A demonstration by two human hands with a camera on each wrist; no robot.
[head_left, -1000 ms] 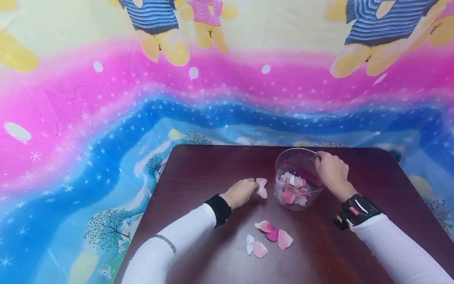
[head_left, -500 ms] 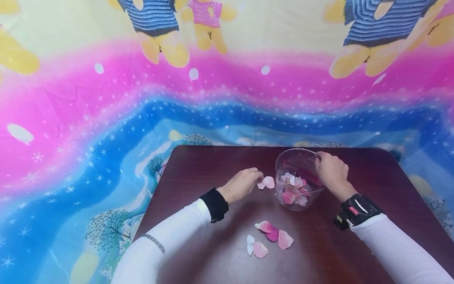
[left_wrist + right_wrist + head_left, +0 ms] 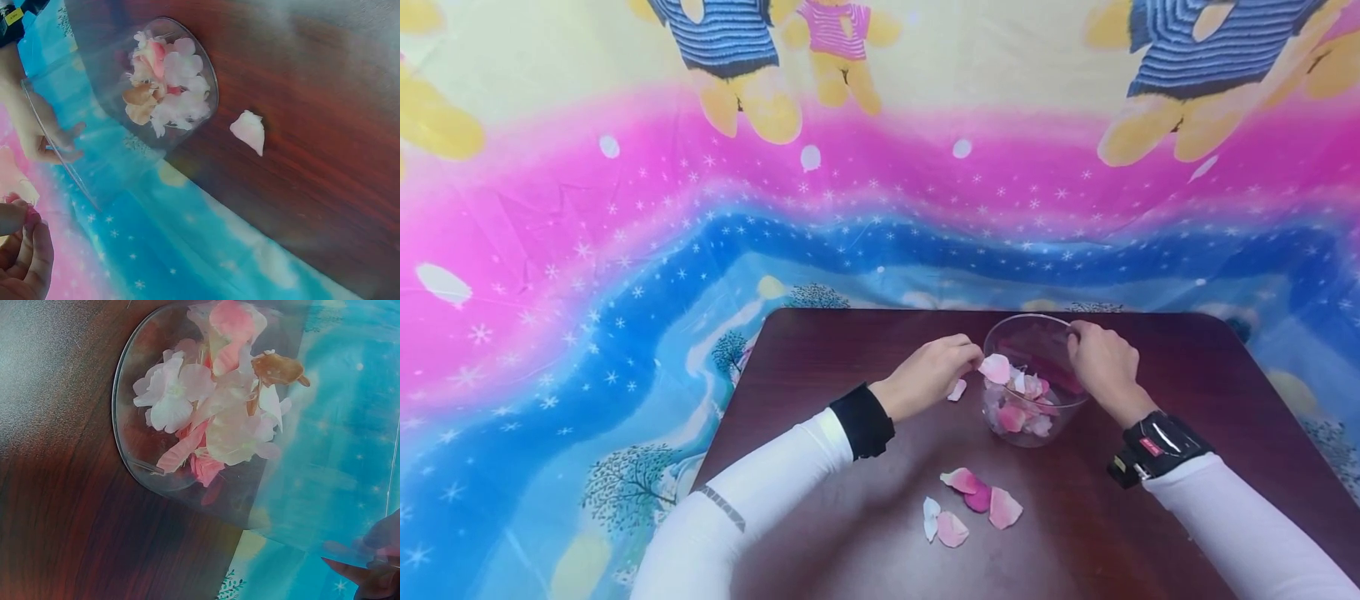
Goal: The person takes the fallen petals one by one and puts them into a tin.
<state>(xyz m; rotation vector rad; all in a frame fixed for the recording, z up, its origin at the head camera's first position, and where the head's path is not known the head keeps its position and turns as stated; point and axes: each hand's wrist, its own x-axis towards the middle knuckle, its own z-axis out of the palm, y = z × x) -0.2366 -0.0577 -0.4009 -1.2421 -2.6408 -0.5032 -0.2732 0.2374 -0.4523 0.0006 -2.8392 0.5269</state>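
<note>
My left hand (image 3: 931, 375) pinches a pink petal (image 3: 996, 368) between thumb and fingertips, right at the left rim of a clear bowl (image 3: 1036, 402). In the left wrist view the fingers (image 3: 39, 250) close on that petal's pink base. My right hand (image 3: 1103, 367) grips the bowl's right rim, thumb on one side of the wall and fingers on the other. Inside the bowl lie white and pink petals (image 3: 219, 406), with a brown one (image 3: 278, 367) among them. One pale petal (image 3: 250, 132) lies on the table just outside the bowl, below my left hand.
Nearer to me on the dark wood table (image 3: 820, 350) lie several loose petals: a pink one (image 3: 952, 529), a white one (image 3: 931, 518), a magenta one (image 3: 978, 497) and others. A patterned cloth (image 3: 880, 183) hangs behind the table's far edge.
My left hand has lifted a pink petal off the table and moved it right and up to the bowl's rim. A smaller pale petal stays behind. The right hand and bowl hold still.
</note>
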